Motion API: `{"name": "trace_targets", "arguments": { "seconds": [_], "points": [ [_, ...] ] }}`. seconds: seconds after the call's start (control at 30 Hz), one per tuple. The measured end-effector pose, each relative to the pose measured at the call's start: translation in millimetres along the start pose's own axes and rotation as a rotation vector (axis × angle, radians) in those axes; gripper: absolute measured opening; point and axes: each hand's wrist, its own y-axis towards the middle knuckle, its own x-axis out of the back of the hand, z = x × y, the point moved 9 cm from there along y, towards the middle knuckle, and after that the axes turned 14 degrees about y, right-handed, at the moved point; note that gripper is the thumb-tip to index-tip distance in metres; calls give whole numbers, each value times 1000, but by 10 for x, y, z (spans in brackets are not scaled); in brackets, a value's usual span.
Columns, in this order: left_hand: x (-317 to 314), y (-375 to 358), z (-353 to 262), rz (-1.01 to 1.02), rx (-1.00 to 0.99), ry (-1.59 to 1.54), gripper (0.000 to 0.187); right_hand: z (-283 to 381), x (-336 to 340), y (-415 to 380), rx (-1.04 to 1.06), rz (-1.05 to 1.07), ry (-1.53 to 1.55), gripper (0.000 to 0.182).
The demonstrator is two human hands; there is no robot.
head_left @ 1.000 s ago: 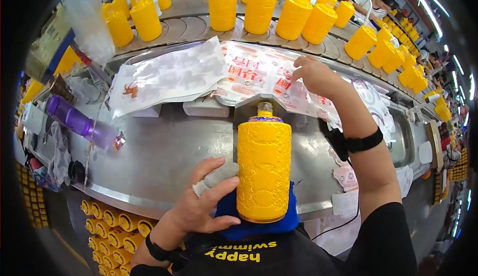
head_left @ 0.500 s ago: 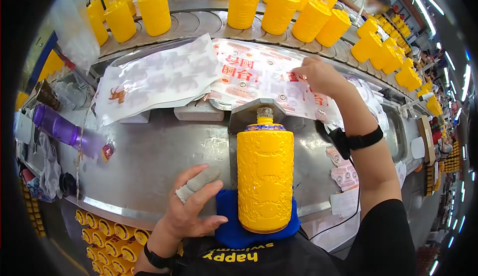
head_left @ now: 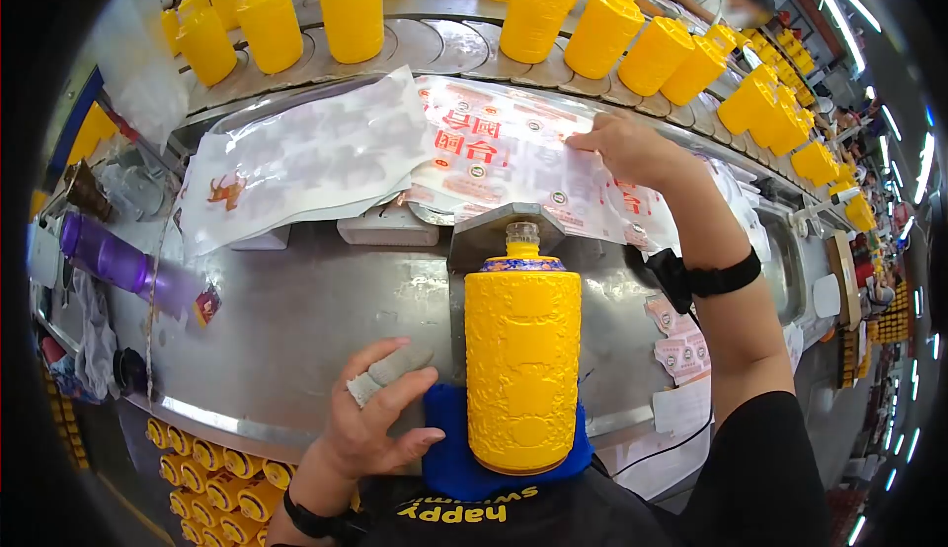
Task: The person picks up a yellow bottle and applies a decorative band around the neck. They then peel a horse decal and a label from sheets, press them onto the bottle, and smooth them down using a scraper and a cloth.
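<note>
A yellow embossed bottle (head_left: 523,369) with a clear neck lies on a blue cloth (head_left: 449,433) against my front, its neck by a metal bracket (head_left: 484,236). To its left hovers my left hand (head_left: 370,414), open, fingers apart, holding nothing. A grey fabric cover (head_left: 395,369) wraps one of its fingers. My right hand (head_left: 632,152) is over the label sheet (head_left: 523,167), which has red characters and small emblems. Its fingers are bent together, the tips at the sheet; whatever they pinch is hidden. Left of that sheet lies a whitish sheet (head_left: 306,172) with one brown-red figure.
Yellow bottles (head_left: 538,19) stand along a conveyor (head_left: 434,48) behind the sheets. A purple bottle (head_left: 109,251) lies at the left. Torn label scraps (head_left: 681,354) are at the right, near a dangling black cord. More yellow bottles (head_left: 222,488) are stacked lower left. A person works beyond the conveyor.
The conveyor bottles have shifted to the right. My right hand has moved slightly left over the sheet, and the red label seen at its fingertips no longer shows. My left hand is nearly unmoved.
</note>
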Motion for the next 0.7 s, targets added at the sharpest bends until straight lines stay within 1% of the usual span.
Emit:
{"name": "trace_targets", "arguments": {
  "seconds": [0.03, 0.13, 0.23, 0.33, 0.43, 0.53, 0.63, 0.7],
  "points": [
    [0, -1, 0, -2, 5, -2, 50, -42, 7, 5, -56, -11, -41, 55],
    [-1, -5, -5, 12, 7, 13, 48, -99, 77, -56, -141, 45, -113, 55],
    [-17, 4, -4, 22, 13, 0, 46, -74, 27, 22, -11, -18, -13, 47],
    [-27, 9, 12, 25, 15, -9, 44, -154, 51, 129, -52, -55, -42, 38],
    [-20, -24, 40, 21, 35, -11, 43, -433, 89, 199, -255, 51, -123, 33],
    [-25, -8, 44, 34, 32, -10, 42, -455, 264, 300, -298, -62, -165, 30],
    [-56, 4, 46, 41, 35, -1, 40, -457, 264, 459, -95, -138, -77, 27],
    [-52, 10, 58, 39, 47, 5, 39, -621, 203, 606, -78, -80, 51, 25]
  ]
}}
